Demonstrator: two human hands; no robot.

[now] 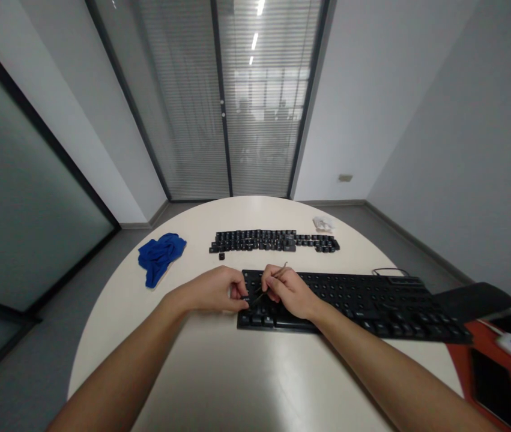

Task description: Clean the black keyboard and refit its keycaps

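Observation:
A black keyboard (354, 300) lies at an angle near the front of the table, many of its key positions bare in the upper rows. At its left end, my left hand (223, 290) pinches a small black keycap (245, 298) between thumb and fingers; the fingertips partly hide it. My right hand (292, 293) rests over the keyboard, closed on a thin metal tool (259, 296), which looks like tweezers. The tool's tip points down toward the left-hand fingertips, and its other end sticks up behind the knuckles.
Loose black keycaps (255, 240) lie in rows beyond the keyboard, with one single keycap (221, 256) in front. A blue cloth (160, 255) is at left, a clear plastic bag (324, 224) at back right. A phone (493, 384) lies on a red surface beside the round table (201, 384).

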